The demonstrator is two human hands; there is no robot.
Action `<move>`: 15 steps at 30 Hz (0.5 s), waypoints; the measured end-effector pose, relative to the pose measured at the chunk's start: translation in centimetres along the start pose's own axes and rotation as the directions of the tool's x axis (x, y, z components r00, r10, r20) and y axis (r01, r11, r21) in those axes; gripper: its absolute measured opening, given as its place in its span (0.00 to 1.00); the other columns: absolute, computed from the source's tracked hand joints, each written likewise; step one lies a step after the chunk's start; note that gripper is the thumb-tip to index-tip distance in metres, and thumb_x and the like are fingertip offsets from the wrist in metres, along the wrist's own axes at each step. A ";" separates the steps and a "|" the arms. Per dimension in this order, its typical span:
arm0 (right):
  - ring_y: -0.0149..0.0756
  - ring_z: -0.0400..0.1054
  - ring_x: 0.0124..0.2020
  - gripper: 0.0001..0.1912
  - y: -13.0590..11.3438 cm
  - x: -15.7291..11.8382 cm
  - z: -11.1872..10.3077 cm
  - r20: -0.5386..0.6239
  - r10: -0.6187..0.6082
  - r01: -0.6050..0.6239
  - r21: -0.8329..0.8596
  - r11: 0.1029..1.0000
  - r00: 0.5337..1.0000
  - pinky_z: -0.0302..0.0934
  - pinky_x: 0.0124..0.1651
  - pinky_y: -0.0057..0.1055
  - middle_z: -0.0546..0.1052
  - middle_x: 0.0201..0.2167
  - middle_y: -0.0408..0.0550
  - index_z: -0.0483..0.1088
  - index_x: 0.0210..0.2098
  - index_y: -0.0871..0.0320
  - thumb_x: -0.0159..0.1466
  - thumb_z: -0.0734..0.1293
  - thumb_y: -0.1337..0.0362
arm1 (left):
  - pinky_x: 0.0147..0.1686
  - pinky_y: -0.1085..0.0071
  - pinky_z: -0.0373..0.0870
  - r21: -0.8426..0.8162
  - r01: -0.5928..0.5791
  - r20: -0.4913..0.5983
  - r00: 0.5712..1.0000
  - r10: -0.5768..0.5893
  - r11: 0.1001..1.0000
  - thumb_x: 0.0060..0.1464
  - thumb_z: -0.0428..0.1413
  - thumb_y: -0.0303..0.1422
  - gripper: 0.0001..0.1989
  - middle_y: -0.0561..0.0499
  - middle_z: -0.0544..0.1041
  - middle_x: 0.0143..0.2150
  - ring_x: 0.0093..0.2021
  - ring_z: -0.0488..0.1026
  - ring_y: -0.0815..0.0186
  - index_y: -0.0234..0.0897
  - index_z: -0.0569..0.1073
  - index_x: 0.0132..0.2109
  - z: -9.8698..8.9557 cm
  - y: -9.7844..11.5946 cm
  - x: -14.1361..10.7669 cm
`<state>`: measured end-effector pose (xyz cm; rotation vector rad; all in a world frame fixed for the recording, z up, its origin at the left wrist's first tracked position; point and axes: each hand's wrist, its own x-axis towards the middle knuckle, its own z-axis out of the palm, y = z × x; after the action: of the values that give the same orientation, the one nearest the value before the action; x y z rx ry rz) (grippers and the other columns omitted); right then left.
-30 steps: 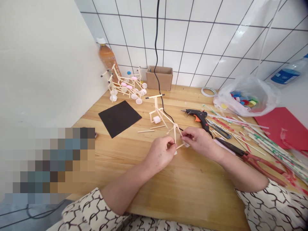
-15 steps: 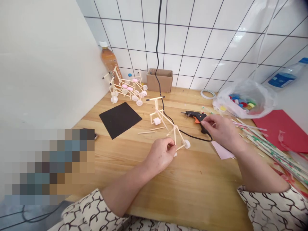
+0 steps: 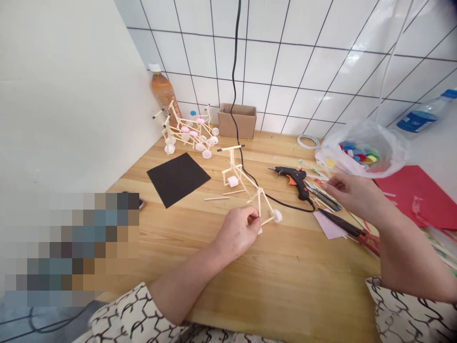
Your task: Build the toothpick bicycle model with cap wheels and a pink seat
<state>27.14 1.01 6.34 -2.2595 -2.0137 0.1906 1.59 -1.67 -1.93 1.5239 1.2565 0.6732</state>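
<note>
The left hand (image 3: pixel 237 233) is clenched on the lower joint of a stick model (image 3: pixel 244 178), which stands on the worktop (image 3: pixel 285 281) directly ahead of the person. The right hand (image 3: pixel 353 193) is released and holds nothing. It is raised with the fingers loosely spread, above a pair of scissors (image 3: pixel 339 222) and a sheet of pink paper (image 3: pixel 326 225).

Build state: the frame appears joined. One white wheel (image 3: pixel 277 216) is fitted at its near end, and a white roller (image 3: pixel 233 181) sits within the frame. A loose stick (image 3: pixel 216 198) lies just beside it. Judged against the finished models (image 3: pixel 187 133) by the wall, this unit appears incomplete: it shows fewer wheels and no pink discs.

Beyond the hands, a glue gun (image 3: pixel 291 175) lies to the right of the frame, and a black sheet (image 3: pixel 177 180) lies to its left. Further right are a plastic bag (image 3: pixel 332 157) of bottle caps (image 3: pixel 360 157) and a red sheet (image 3: pixel 417 195). At the far edge stand a cardboard box (image 3: pixel 237 121), an orange bottle (image 3: pixel 162 90) and a tape roll (image 3: pixel 307 141).
</note>
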 end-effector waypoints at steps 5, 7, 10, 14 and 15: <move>0.41 0.68 0.30 0.14 2.7 -1.5 0.3 0.114 0.064 -0.049 -0.129 0.990 0.991 0.55 0.30 0.32 0.76 0.28 0.47 0.68 0.28 0.54 0.56 0.60 0.51 | 0.26 0.73 0.67 0.009 -0.016 -0.010 1.000 0.016 1.000 0.50 0.50 0.31 0.07 0.52 0.74 0.23 0.25 0.72 0.67 0.36 0.68 0.26 0.0 -0.1 0.0; 0.43 0.69 0.32 0.14 3.8 -2.5 0.2 0.128 0.077 -0.055 -0.168 0.984 0.989 0.57 0.31 0.34 0.76 0.29 0.49 0.67 0.29 0.54 0.55 0.60 0.51 | 0.26 0.73 0.67 0.018 -0.018 -0.010 1.000 0.019 1.000 0.50 0.50 0.31 0.07 0.52 0.73 0.23 0.25 0.72 0.67 0.36 0.68 0.26 0.0 -0.1 -0.1; 0.47 0.70 0.37 0.15 5.1 -4.4 0.2 0.161 0.159 -0.124 -0.209 0.970 0.974 0.60 0.34 0.36 0.76 0.37 0.53 0.67 0.33 0.55 0.52 0.62 0.52 | 0.26 0.73 0.67 0.032 -0.024 -0.013 1.000 0.024 0.999 0.49 0.51 0.31 0.07 0.53 0.73 0.22 0.25 0.72 0.67 0.36 0.68 0.26 -0.1 0.0 -0.1; 0.51 0.70 0.38 0.14 7.1 -6.3 1.1 0.197 0.199 -0.135 -0.295 0.946 0.960 0.61 0.33 0.38 0.76 0.37 0.57 0.65 0.32 0.54 0.51 0.62 0.52 | 0.26 0.73 0.67 0.034 -0.031 -0.015 0.999 0.031 0.999 0.50 0.51 0.30 0.07 0.53 0.73 0.23 0.25 0.72 0.67 0.36 0.69 0.26 -0.1 0.0 0.0; 0.50 0.70 0.37 0.13 7.7 -6.6 1.5 0.207 0.193 -0.129 -0.287 0.949 0.959 0.61 0.32 0.38 0.77 0.36 0.56 0.65 0.32 0.54 0.52 0.62 0.53 | 0.26 0.73 0.67 0.035 -0.030 -0.016 0.999 0.031 0.999 0.50 0.50 0.30 0.07 0.52 0.73 0.23 0.25 0.72 0.67 0.36 0.69 0.26 -0.1 0.1 0.0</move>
<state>33.71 -6.43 3.70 -2.6914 -2.0736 0.2135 1.53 -1.66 -1.85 1.5713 1.2650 0.6880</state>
